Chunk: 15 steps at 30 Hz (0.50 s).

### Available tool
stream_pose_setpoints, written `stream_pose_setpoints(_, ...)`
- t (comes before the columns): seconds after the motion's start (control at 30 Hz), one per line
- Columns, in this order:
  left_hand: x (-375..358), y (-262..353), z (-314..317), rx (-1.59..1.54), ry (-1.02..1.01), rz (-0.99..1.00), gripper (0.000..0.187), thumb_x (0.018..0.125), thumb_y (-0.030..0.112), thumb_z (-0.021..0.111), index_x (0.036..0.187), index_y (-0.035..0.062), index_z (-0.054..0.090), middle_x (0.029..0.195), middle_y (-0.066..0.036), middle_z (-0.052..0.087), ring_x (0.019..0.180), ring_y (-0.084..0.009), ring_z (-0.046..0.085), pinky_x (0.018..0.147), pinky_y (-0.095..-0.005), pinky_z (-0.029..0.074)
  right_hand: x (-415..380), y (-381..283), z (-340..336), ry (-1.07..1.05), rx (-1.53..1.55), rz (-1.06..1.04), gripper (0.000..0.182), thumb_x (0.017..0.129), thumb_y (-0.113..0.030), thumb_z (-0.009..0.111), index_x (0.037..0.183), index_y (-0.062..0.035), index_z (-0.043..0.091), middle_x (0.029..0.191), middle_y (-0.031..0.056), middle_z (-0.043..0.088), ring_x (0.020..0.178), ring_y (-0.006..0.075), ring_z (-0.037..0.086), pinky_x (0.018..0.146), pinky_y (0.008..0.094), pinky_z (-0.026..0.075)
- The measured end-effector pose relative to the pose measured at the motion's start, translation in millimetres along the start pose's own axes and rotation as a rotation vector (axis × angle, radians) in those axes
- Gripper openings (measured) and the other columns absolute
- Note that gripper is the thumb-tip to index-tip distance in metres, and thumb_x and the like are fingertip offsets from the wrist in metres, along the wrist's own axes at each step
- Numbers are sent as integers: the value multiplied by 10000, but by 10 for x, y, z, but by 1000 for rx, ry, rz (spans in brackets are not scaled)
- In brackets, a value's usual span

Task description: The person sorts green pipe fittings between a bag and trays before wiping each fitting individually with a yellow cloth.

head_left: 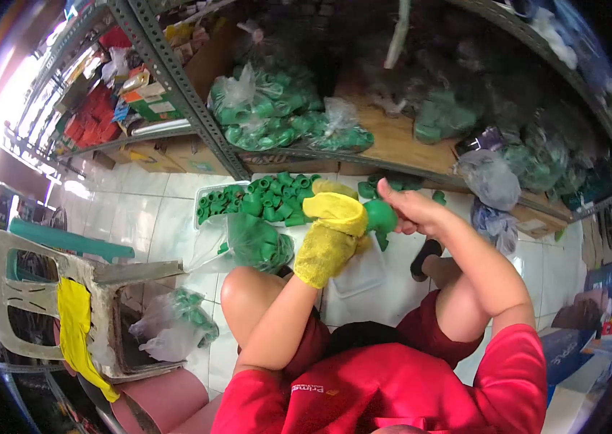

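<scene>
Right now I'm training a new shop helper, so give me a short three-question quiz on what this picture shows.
1. True or false: the left hand is wrapped in a yellow cloth.
2. What does the right hand hold? A) a green pipe fitting B) a red box C) a white cup
3. Fill in: the loose green fittings on the floor lie in a white ____ below the shelf.

Key: 1 true; 2 A; 3 tray.
</scene>
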<state>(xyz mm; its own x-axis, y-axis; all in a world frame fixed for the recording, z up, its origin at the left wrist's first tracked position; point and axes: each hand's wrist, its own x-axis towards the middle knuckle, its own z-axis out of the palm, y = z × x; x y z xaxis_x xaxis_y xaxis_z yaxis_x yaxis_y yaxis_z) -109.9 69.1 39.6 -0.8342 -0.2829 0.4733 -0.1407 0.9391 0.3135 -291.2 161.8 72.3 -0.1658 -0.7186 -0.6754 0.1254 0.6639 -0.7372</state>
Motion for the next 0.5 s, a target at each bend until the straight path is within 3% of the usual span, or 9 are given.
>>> stream_pose_setpoints(0.07,41,151,-98,-268,-252,-264,358,759,147,545,1110,90,498,1007,-121,533,942,-314,512,783,-361,427,-160,23,25,-35,-49,-6,645,779,-690,393,694,-76,570,525,29,511,372,71,370,344,210,260)
stream_pose_setpoints(0.1,-31,105,-65,-245,-38,-57,358,756,113,552,1107,75,493,989,-120,539,940,-300,520,779,-351,431,-231,46,59,-33,-68,-71,623,792,-671,397,720,-75,563,542,24,520,381,68,402,343,202,283)
stream_pose_setpoints(0.17,33,168,-140,-291,-109,-104,369,748,124,563,1107,77,491,974,-120,543,930,-301,523,775,-351,434,-344,97,171,24,-35,-183,573,820,-629,399,810,-74,540,609,29,571,413,63,484,362,178,356)
stream_pose_setpoints(0.27,-32,121,35,-221,-112,-68,426,705,153,594,1109,72,484,957,-136,550,906,-319,529,753,-357,445,-294,229,106,9,-121,-383,632,822,-632,377,966,-40,540,650,40,581,390,87,490,330,189,325)
stream_pose_setpoints(0.33,-137,-48,396,-607,-208,-182,421,713,139,600,1112,73,483,977,-112,558,906,-279,541,744,-351,450,-401,205,126,18,-139,-325,643,820,-638,370,955,-35,550,648,39,581,396,86,494,334,191,329)
stream_pose_setpoints(0.37,-85,118,146,-227,-91,9,352,775,114,587,1112,77,489,988,-68,559,901,-201,541,763,-321,448,-426,193,132,27,-156,-263,656,818,-643,364,944,-30,560,647,39,581,401,86,497,338,192,332)
stream_pose_setpoints(0.4,-133,78,232,-223,-88,0,352,775,114,587,1112,77,489,988,-68,559,901,-201,541,763,-321,448,-394,227,101,18,-162,-263,656,818,-643,364,944,-30,560,647,39,581,401,86,497,338,192,332)
stream_pose_setpoints(0.47,-184,40,351,-1370,-204,-565,316,811,123,575,1115,94,495,1001,-45,556,914,-185,535,797,-314,440,-307,313,2,-52,-112,46,679,801,-662,371,890,-22,579,642,48,578,432,104,515,366,194,348)
stream_pose_setpoints(0.5,-144,107,233,-1285,-274,-511,219,853,196,564,1042,98,514,926,-17,547,842,-135,539,665,-285,464,-306,358,-5,-130,-10,32,686,777,-680,392,829,-23,585,639,67,575,466,116,517,377,200,352)
